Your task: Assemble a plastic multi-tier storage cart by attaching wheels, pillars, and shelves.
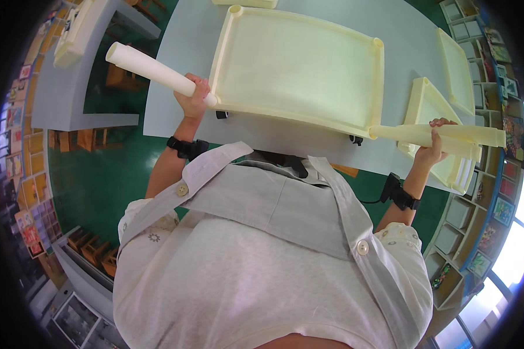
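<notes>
A large cream plastic tray-like panel (pixel 297 70) with raised rims lies on a pale blue table (pixel 174 75). My left hand (pixel 193 99) grips a cream tube leg (pixel 151 70) that sticks out from the panel's near left corner. My right hand (pixel 434 145) holds another cream tube leg (pixel 442 135) that juts from the near right corner. Both wrists wear black bands.
Smaller cream panels (pixel 454 70) lie on the table at the right, one under the right leg. A second pale table (pixel 58 93) with a cream part stands at the left. Wooden stools sit on the green floor. Shelves with boxes line the right wall.
</notes>
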The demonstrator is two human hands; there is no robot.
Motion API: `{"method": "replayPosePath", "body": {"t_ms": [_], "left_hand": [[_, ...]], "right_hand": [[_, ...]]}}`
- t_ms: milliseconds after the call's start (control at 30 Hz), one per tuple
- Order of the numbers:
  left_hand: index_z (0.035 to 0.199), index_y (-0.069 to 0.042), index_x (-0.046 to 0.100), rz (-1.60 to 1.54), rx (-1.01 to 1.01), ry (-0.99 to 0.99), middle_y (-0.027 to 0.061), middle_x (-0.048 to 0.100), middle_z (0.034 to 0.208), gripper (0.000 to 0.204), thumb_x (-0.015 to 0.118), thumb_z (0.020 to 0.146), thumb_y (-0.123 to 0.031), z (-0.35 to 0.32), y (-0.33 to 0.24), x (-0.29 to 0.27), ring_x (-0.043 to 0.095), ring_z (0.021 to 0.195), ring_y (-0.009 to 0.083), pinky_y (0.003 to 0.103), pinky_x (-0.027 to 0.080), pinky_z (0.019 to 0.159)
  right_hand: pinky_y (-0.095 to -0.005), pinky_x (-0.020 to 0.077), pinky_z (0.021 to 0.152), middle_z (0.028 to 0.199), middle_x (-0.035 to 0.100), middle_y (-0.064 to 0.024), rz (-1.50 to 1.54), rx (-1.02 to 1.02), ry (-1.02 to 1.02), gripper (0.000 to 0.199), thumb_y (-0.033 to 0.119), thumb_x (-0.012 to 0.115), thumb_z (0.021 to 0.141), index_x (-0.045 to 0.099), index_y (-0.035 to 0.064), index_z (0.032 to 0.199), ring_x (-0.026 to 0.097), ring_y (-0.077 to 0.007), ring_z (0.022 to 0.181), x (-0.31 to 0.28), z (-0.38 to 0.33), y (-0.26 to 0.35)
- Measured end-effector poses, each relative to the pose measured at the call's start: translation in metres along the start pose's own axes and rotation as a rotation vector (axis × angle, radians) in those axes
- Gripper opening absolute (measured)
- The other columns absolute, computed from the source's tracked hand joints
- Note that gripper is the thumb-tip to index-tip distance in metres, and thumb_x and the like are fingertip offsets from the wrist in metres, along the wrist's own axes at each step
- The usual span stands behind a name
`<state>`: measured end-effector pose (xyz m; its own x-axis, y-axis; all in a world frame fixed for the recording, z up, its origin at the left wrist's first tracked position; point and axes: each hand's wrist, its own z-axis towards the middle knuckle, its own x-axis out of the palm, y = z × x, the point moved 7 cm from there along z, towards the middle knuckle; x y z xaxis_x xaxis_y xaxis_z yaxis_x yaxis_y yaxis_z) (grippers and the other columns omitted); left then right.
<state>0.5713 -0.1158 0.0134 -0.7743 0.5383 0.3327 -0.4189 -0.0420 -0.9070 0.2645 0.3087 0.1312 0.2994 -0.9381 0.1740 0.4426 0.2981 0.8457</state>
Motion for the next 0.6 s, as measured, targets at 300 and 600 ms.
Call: {"method": "replayPosePath", "body": {"t_ms": [300,600], "left_hand": [[0.074,-0.006,0.049,0.291,0.167,0.046,0.0015,0.05,0.067,0.011,0.059,0.07,-0.003,-0.014,0.038,-0.018,0.047,0.062,0.0101,0.025,0.041,0.06],[0.066,-0.006,0.04,0.176,0.069,0.091,0.0006,0.044,0.063,0.015,0.052,0.072,0.001,-0.012,0.027,-0.013,0.038,0.055,0.0069,0.02,0.033,0.053]], "right_hand": [[-0.0314,0.0412,0.07,0.08,0.047,-0.0099,-0.085,-0.047,0.035,0.042,-0.001,0.055,0.061,0.044,-0.0007,0.101,0.047,-0.0195,0.075,-0.021,-0.006,-0.004],[-0.0275,0.0407,0.058,0.082,0.043,-0.0091,-0.109,-0.019,0.044,0.039,-0.006,0.051,0.058,0.039,0.0047,0.094,0.045,-0.0158,0.07,-0.002,0.003,-0.004]]}}
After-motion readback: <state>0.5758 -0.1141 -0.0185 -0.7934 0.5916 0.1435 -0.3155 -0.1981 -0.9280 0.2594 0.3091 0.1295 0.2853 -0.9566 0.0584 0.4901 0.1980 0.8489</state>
